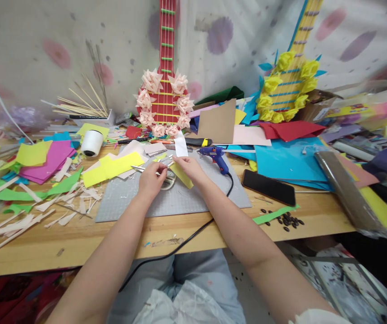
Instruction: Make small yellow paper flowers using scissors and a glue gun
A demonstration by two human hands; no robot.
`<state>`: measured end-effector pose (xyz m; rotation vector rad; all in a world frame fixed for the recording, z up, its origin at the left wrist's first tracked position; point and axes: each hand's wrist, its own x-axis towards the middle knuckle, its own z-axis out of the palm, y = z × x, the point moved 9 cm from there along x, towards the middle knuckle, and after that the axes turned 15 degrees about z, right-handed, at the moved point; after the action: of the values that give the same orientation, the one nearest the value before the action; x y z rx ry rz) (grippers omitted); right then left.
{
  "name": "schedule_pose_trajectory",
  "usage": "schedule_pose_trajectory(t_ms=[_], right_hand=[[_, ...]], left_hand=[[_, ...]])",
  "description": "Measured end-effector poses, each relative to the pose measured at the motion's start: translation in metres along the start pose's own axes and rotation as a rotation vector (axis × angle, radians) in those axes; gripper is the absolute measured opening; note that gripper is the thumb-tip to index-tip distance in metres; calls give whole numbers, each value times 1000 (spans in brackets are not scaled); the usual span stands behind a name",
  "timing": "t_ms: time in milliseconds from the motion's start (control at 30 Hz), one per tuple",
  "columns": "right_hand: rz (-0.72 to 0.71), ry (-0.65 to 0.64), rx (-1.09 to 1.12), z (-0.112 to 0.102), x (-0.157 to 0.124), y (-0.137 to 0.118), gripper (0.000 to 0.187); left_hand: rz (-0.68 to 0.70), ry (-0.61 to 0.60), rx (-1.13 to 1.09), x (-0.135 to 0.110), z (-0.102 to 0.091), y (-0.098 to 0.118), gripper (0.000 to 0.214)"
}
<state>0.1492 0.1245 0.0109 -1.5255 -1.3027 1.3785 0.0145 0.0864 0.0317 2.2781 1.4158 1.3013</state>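
Note:
My left hand (pixel 152 180) is closed over the cutting mat, its thumb and fingers pinched together at a small thing I cannot make out. Scissors (pixel 169 182) show a handle loop beside that hand, and a pointed metal blade sticks out to its left. My right hand (pixel 189 169) is closed close by, its fingertips pinching a strip of yellow paper (pixel 181 175) that slants down below them. Both hands are above the grey cutting mat (pixel 125 207). Behind the right fingertips stands a white paper piece (pixel 181 145). Right of the hands lies a blue glue gun (pixel 215 157).
A red model guitar (pixel 165 105) with pink paper roses and a yellow one (pixel 286 90) lean at the back. A phone (pixel 268 187), black beads (pixel 289 220) and blue sheets (pixel 281 157) are right; paper scraps (pixel 71 198) and a white spool (pixel 92 143) left. The glue gun's cord (pixel 193 238) crosses the table edge.

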Motion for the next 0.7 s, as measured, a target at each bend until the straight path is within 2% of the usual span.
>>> schedule_pose_trajectory(t_ms=[167,400,467,567,633,700], right_hand=[[-3,-17,31,1,-1,-2,36],[22,-8,58,0,0,-1,21],[27,-9,74,-1,2,1,21],[6,-47,134,4,4,3,22],[-17,-80,182,9,4,3,23],[-39,-108,229,14,4,3,24]], left_hand=[[24,2,32,1,-1,4,10],[7,-2,74,0,-2,9,10],[-45,29,-6,-2,-1,5,17],[-147,103,-295,-4,5,-4,31],[-218,157,-478,-5,10,-10,32],[-276,202,-567,-6,14,-16,29]])
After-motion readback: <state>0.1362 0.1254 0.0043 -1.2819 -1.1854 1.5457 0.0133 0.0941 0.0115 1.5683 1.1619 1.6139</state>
